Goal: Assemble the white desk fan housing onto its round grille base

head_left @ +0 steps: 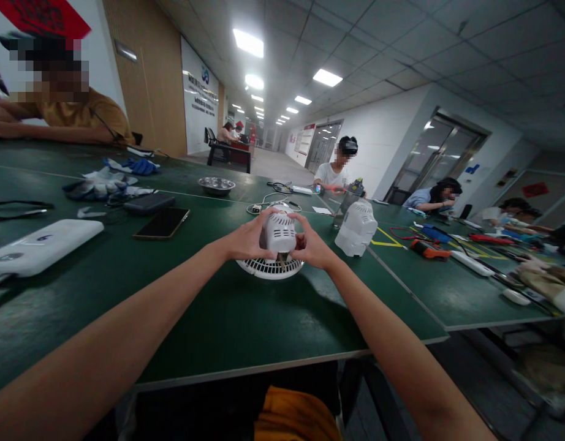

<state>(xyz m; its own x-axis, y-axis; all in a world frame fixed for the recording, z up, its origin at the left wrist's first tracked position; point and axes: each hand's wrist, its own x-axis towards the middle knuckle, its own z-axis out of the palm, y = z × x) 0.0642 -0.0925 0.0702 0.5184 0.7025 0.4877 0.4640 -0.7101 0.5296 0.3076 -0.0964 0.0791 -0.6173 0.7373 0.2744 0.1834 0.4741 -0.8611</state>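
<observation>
A white vented motor housing (pixel 281 231) sits over a round white fan grille (pixel 274 269) on the green table. My left hand (pixel 251 237) grips the housing from its left side, fingers curved round it. From the right, my right hand (pixel 311 242) holds the same housing, with thumb and fingers pressed on its side. A second white vented plastic part (pixel 357 228) stands to the right of my right hand. The far side of the held housing is hidden.
On the green table (pixel 246 334) are a phone (pixel 162 223), a white device (pixel 43 245), gloves (pixel 98 185), a metal bowl (pixel 217 185) and an orange meter (pixel 429 250). Several people sit around; one in a brown shirt (pixel 87 116) is at the left.
</observation>
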